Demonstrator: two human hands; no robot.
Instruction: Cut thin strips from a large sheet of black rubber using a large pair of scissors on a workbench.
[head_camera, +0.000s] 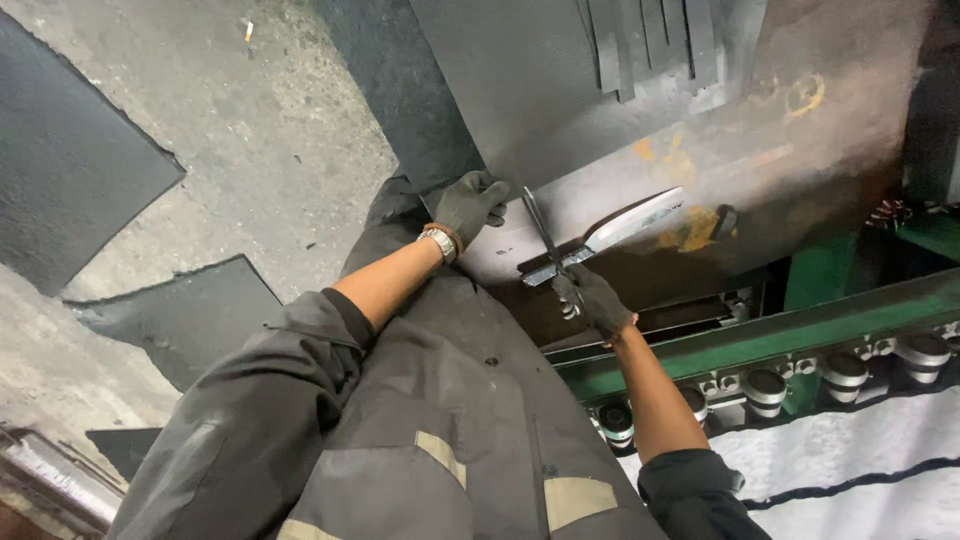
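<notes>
1 view only, head-worn camera. Looks steeply down over the wearer's chest, close to both gloved hands at frame centre. Worktable (820, 120) far right, concrete floor (270, 150) far left. No 2nd view, so no overlap.

- A big dark rubber sheet (545, 90) lies flat on the worn workbench, its near corner hanging over the edge.
- Large metal shears (600, 240) stand at that edge, blades parted, the broad shiny blade pointing right.

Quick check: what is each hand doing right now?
Left hand: gloved, fingers closed on the edge of the dark rubber sheet.
Right hand: gloved, closed around the handles of the large shears.
</notes>
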